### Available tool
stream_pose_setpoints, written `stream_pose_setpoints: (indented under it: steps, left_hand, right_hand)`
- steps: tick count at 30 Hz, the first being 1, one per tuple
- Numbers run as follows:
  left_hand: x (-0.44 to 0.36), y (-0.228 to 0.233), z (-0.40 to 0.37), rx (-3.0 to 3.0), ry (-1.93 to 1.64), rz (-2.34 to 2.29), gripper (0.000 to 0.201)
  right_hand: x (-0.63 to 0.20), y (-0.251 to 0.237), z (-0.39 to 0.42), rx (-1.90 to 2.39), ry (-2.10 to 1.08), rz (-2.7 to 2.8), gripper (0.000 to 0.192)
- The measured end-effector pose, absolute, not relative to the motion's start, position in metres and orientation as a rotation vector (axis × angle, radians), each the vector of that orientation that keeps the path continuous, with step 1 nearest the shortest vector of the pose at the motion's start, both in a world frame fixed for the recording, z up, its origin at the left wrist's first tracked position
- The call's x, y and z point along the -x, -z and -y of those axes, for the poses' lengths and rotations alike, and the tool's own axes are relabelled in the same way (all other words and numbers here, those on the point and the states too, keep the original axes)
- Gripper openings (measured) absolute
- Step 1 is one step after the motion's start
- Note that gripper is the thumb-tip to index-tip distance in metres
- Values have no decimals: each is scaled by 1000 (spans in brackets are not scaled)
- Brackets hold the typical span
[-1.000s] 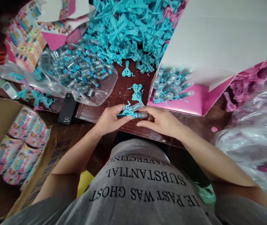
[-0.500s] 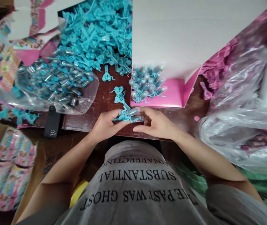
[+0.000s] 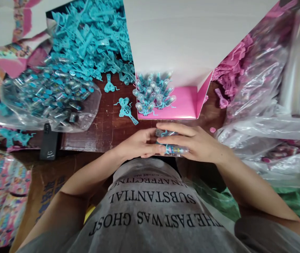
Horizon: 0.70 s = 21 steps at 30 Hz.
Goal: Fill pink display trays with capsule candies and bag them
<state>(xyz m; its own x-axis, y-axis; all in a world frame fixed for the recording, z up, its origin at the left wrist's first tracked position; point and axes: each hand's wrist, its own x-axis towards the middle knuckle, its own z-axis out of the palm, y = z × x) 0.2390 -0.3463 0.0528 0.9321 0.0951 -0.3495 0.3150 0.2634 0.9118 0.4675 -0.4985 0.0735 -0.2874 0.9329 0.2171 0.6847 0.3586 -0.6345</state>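
A small clear tube (image 3: pixel 174 150) with a teal piece is pinched between both hands at frame centre, just above the table edge. The left hand (image 3: pixel 139 144) is curled, fingertips pressed on the tube; the right hand (image 3: pixel 194 142) is closed over it from above. A pink box (image 3: pixel 186 105) of finished tubes is seen just beyond; a teal heap (image 3: pixel 91 42) lies upper left.
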Motion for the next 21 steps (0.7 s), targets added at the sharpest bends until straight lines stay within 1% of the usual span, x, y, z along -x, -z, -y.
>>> stream_pose_setpoints:
  steps: [1,3,5,6,7,9,11,13,17,21]
  left_hand:
    - [-243,-56,346,-1407,94,-356,53]
    - [-250,-63,337,-1709,-169,-407,49]
    - [-261,-68,318,-2051,-460,-452,40]
    - [-267,-69,307,-2203,-534,-434,35]
    - [-274,-68,295,-2324,-535,-387,30]
    - [-286,-62,276,-2442,-438,-302,30]
    - [-293,-52,264,-2406,-382,-320,32]
    - [-294,-44,260,-2320,-411,-369,35]
    - [-288,-39,263,-2307,-435,-365,34]
    - [-288,-41,266,-2304,-433,-367,32]
  right_hand:
    - [-470,-78,499,1397,-601,2059,43]
    - [-476,-86,499,1488,-565,1934,32]
    - [-484,-90,498,1705,-432,1735,34]
    - [-487,-90,495,1825,-363,1655,36]
    - [-490,-87,491,1929,-306,1606,38]
    - [-493,-78,481,2089,-263,1605,38]
    - [-491,-69,468,2206,-257,1684,37]
    - [-484,-68,456,2322,-226,1789,35]
    - [-468,-90,437,2509,-209,2070,33]
    - [-456,-111,422,2518,-267,2170,35]
